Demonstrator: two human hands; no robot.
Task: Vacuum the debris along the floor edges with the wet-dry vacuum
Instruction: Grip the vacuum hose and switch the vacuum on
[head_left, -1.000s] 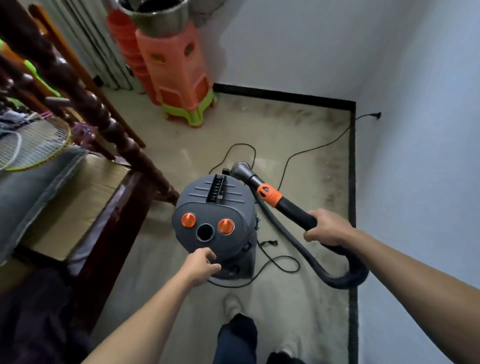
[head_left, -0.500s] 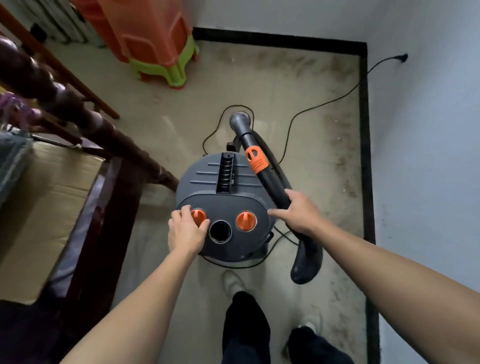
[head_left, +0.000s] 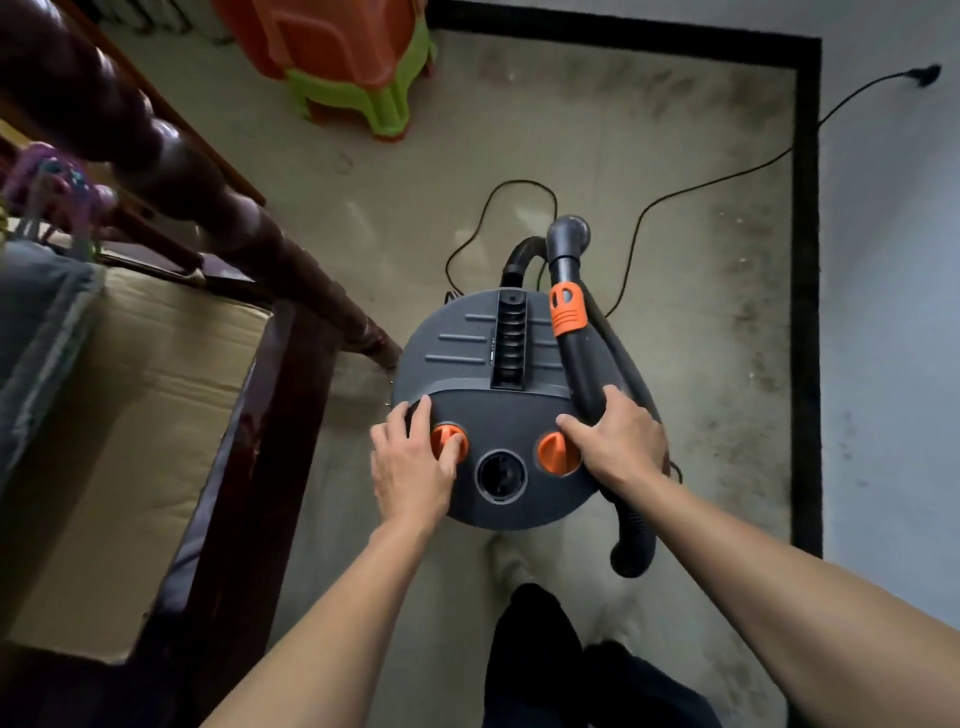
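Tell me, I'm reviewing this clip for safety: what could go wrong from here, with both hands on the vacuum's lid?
1. The power cord loops loose on the floor behind the vacuum; rolling it could snag the cord.
2. The right hand holds the wand while reaching the right orange knob, and the left hand pinches the left orange knob; the wand may slip.
3. The hose curls beside the feet, a possible trip.

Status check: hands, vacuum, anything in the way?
Left hand on left knob. Right hand grips wand, over vacuum. Cord trails across floor ahead.
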